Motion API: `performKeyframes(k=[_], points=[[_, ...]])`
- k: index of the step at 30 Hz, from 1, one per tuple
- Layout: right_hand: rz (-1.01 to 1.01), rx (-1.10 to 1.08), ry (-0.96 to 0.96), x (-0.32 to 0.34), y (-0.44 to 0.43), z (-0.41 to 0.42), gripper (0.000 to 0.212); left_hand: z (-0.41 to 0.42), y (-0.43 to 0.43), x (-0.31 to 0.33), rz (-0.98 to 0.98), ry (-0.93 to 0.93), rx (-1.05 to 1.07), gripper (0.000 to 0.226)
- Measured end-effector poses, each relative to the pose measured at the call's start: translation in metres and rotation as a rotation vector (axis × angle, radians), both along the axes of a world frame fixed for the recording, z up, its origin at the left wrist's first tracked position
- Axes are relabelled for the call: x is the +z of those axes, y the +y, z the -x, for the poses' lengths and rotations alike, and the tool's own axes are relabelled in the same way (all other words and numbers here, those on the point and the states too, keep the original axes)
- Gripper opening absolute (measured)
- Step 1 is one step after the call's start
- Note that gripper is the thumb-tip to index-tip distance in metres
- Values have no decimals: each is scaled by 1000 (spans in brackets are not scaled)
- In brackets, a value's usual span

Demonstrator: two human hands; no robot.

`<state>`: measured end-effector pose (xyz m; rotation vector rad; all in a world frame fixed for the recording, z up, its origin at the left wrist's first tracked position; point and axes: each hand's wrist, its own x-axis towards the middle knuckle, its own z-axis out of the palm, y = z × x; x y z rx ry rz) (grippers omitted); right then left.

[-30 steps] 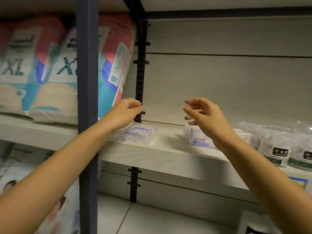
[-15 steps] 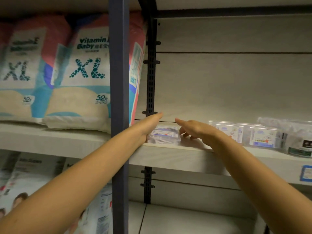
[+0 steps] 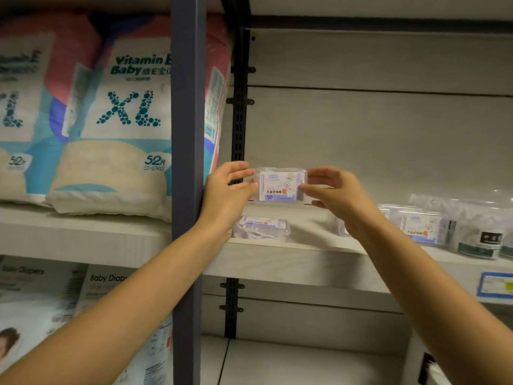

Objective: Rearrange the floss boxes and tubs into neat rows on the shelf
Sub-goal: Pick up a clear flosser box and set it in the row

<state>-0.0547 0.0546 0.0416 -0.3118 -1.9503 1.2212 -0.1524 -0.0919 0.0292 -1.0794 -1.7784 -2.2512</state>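
Note:
A clear floss box (image 3: 281,185) with a white and purple label is held upright above the shelf (image 3: 277,262). My left hand (image 3: 227,193) pinches its left end and my right hand (image 3: 333,190) pinches its right end. Below it, a second floss box (image 3: 262,228) lies flat near the shelf's left end. More floss boxes (image 3: 419,227) stand to the right, partly hidden by my right forearm. Clear tubs (image 3: 477,234) with dark labels sit at the far right.
A dark blue upright post (image 3: 187,162) stands just left of my left hand. Large XL diaper packs (image 3: 111,129) fill the shelf to the left. A black slotted rail (image 3: 239,112) runs up the back wall. A blue price tag (image 3: 495,284) hangs on the shelf edge.
Both hands were flat on the shelf beside a lying floss box half a second ago. Now they hold a box raised upright above the shelf.

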Motion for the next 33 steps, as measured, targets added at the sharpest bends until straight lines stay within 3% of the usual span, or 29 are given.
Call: performKeyframes(k=[7,11,18,26,30,33], points=[[-126,-14,-20,-5,0,-26,30,-13,-5,-4,-10,87,-44,35],[-295,-99,-31,14,4,-52,33,-27,3,9,-50,187,-86,34],[-628,-159,-413,52,32,-123,31,-65,51,10,10,277,-142,35],[-860,-152,-704,40,93,-154,36,-112,105,-20,259,329,-47,33],[-979,-130,-772,34,110,-157,37,-125,115,-27,335,364,33,30],[-1051,-134,-708,33,114,-157,36,-131,118,-27,378,388,75,28]])
